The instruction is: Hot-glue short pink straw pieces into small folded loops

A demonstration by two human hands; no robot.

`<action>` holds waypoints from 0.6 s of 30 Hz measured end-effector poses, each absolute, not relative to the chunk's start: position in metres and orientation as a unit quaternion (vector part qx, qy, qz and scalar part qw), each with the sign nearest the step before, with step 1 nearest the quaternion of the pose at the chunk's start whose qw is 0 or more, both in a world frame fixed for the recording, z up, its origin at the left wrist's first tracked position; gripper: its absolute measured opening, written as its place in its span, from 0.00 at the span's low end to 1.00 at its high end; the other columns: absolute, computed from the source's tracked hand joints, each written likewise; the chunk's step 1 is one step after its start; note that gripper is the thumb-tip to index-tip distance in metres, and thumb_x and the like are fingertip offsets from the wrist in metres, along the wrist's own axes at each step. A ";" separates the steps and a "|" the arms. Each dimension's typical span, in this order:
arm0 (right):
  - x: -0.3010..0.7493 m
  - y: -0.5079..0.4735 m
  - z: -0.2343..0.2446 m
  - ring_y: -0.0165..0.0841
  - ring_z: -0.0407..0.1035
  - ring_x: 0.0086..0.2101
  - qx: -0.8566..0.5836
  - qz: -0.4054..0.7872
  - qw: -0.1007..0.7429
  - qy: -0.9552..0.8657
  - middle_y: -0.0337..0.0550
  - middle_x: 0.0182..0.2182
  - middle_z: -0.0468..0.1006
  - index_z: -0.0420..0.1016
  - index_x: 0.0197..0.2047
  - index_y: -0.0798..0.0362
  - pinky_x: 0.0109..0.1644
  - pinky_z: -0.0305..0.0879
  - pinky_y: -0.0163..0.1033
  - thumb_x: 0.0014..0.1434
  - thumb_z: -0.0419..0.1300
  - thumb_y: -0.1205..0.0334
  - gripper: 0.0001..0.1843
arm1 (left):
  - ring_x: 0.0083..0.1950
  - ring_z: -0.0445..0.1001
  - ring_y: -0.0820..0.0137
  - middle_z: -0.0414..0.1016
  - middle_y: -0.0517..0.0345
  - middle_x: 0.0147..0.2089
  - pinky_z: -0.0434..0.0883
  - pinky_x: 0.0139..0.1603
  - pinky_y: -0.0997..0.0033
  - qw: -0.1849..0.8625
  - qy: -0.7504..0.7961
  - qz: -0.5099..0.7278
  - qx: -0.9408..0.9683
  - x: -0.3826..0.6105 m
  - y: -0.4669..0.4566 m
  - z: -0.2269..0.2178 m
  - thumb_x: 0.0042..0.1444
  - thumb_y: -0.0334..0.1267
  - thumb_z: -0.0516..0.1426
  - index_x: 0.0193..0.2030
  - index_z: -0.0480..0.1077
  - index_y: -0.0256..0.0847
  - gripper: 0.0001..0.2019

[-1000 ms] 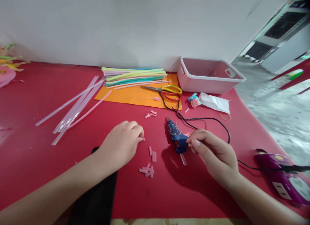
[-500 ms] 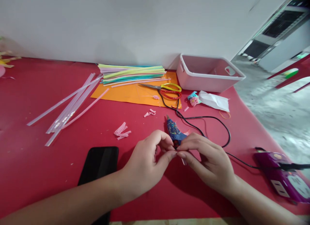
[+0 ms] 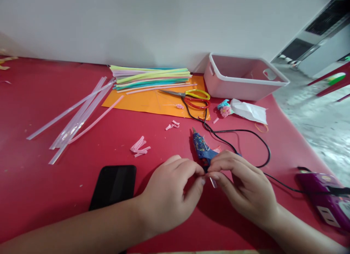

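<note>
My left hand [image 3: 172,193] and my right hand [image 3: 244,190] meet fingertip to fingertip over the table's front half. Both are closed in a pinch, on something too small and too hidden by the fingers to name. Just behind them lies a blue, speckled glue gun [image 3: 202,146], its nozzle pointing away from me. Below the right fingertips a short clear stick [image 3: 213,182] shows, perhaps the glue gun's glue stick. Left of the hands lie a little pile of short pink pieces [image 3: 140,147] and, farther back, several bent pink pieces [image 3: 172,125].
A black phone [image 3: 113,186] lies beside my left forearm. Behind are clear glue sticks [image 3: 79,122], coloured pipe cleaners [image 3: 153,79] on orange paper [image 3: 136,103], scissors [image 3: 191,97] and a pink bin [image 3: 243,86]. The black cord [image 3: 262,144] loops near a purple power strip [image 3: 325,195].
The view has shifted slightly, so things sit a little farther right. My left hand has rolled over, showing more of its back. Both pinches still meet.
</note>
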State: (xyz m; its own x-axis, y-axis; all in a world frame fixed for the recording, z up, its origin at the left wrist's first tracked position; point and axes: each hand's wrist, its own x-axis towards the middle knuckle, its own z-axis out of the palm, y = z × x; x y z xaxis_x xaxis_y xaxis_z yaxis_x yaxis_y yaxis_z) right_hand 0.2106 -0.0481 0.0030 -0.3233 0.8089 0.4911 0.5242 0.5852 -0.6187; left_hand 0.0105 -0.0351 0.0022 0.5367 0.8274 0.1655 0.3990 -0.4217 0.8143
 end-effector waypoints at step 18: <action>0.207 -0.051 0.006 0.31 0.75 0.31 -0.400 0.081 0.416 -0.813 0.42 0.30 0.80 0.77 0.40 0.53 0.37 0.74 0.37 0.57 0.64 0.76 0.10 | 0.32 0.69 0.70 0.68 0.62 0.25 0.65 0.35 0.70 0.428 0.417 0.316 0.737 0.014 -0.034 0.008 0.57 0.32 0.57 0.29 0.70 0.41 0.06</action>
State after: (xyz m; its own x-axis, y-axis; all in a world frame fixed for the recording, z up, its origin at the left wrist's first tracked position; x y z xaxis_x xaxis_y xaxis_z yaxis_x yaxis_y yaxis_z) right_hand 0.2072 -0.0511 0.0057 -0.3335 0.7173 0.6117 0.5832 0.6668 -0.4639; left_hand 0.0136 -0.0342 0.0083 0.4532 0.8847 0.1090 0.3433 -0.2861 0.8946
